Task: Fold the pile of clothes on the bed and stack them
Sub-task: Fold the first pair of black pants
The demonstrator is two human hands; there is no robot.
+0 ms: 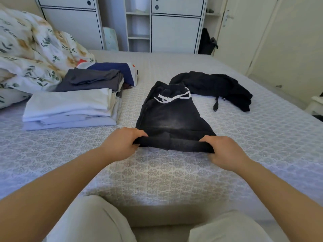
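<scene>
Patterned bed (174, 180). I see left hand (120, 144) and right hand (225, 152) each clamped on the black shorts (171, 116) hem, likely to fold it toward the drawstring; folded stacks (73, 105) lie left of the shorts.

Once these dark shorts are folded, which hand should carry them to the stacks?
Probably left: the left hand grips the dark shorts on the side nearer the folded stacks; the right hand is farther away.

Bare patterned grey bedspread (174, 175) lies open near the bed's front edge. A stack of folded white and grey clothes (73, 107) blocks the left; a crumpled black garment (218, 88) blocks the far right.
</scene>
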